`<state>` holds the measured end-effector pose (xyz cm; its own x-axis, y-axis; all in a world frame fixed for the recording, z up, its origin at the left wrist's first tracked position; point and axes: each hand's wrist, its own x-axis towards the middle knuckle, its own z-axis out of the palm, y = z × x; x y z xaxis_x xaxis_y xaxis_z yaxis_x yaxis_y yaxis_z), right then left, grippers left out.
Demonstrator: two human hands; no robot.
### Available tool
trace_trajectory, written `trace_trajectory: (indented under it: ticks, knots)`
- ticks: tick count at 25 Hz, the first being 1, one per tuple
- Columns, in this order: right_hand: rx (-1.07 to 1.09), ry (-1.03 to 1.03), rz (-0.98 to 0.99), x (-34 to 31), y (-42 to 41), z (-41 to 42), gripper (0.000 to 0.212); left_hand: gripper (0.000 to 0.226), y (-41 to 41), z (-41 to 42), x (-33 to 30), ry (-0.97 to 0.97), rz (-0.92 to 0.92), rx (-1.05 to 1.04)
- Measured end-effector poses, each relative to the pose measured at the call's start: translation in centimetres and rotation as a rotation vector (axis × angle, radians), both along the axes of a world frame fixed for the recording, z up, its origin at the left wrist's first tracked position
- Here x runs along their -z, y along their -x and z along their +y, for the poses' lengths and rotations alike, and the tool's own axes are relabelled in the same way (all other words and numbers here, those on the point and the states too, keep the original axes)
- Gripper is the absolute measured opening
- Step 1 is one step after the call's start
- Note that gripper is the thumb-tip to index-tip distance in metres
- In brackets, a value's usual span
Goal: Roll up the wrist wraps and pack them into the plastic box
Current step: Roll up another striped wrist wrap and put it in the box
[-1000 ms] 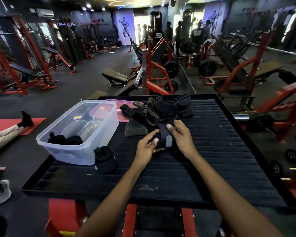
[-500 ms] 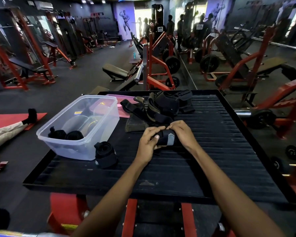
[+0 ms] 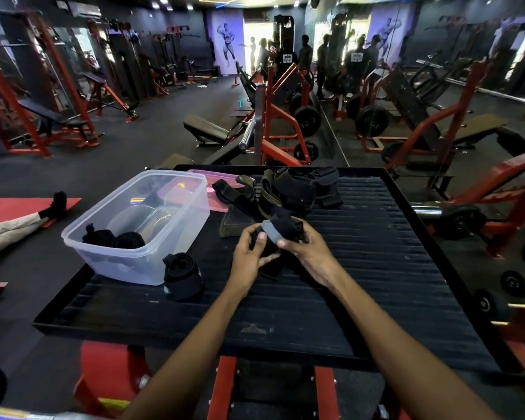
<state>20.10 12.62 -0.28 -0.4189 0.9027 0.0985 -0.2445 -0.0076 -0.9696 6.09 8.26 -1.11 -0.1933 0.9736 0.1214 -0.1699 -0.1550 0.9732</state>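
Near the middle of the black ribbed counter (image 3: 361, 268), a black fabric wrist wrap with a grey tab (image 3: 281, 230) is gripped by both the left hand (image 3: 250, 256) and the right hand (image 3: 308, 251), its roll axis lying roughly left-right. The clear plastic box (image 3: 140, 225) stands to the left, nearer the left hand, at the counter's left edge. A rolled black wrap (image 3: 182, 275) rests just beside it.

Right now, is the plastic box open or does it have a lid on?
Open. The plastic box has no lid on top, and two rolled wraps show inside through its open top.
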Motion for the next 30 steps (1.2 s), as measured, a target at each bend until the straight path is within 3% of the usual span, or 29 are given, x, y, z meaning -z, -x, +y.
trace_trajectory:
  ticks: [5,11,15,17,20,22,26,30]
  knots:
    - [0.079,-0.050,-0.055,-0.3,0.2,-1.0,0.046,0.038,0.7,-1.3,-0.2,0.001,0.551,-0.190]
    - [0.062,-0.194,-0.208,-0.6,2.7,-3.0,0.051,0.030,2.3,-7.3,-2.0,-0.129,0.935,-0.433]
    - [-0.037,-0.255,-0.280,-1.0,5.1,-4.4,0.054,0.027,3.9,-11.9,-3.2,-0.184,0.957,-0.846]
    - [-0.077,-0.277,-0.309,-1.0,6.2,-4.8,0.055,0.040,4.8,-13.0,-3.0,-0.049,0.855,-0.991]
    - [-0.111,-0.283,-0.334,-1.1,7.6,-5.1,0.056,0.063,6.4,-12.5,-2.5,0.199,0.564,-0.811]
    - [-0.131,-0.310,-0.346,-1.3,8.3,-5.3,0.059,0.063,7.1,-11.7,-2.1,0.222,0.557,-0.687]
    - [-0.112,-0.406,-0.355,-2.4,8.5,-5.7,0.057,0.056,7.4,-11.2,-2.4,0.136,0.617,-0.645]
    - [-0.024,-0.488,-0.214,-6.0,9.1,-5.3,0.056,0.057,9.1,-10.6,-5.8,-0.094,0.632,-0.619]
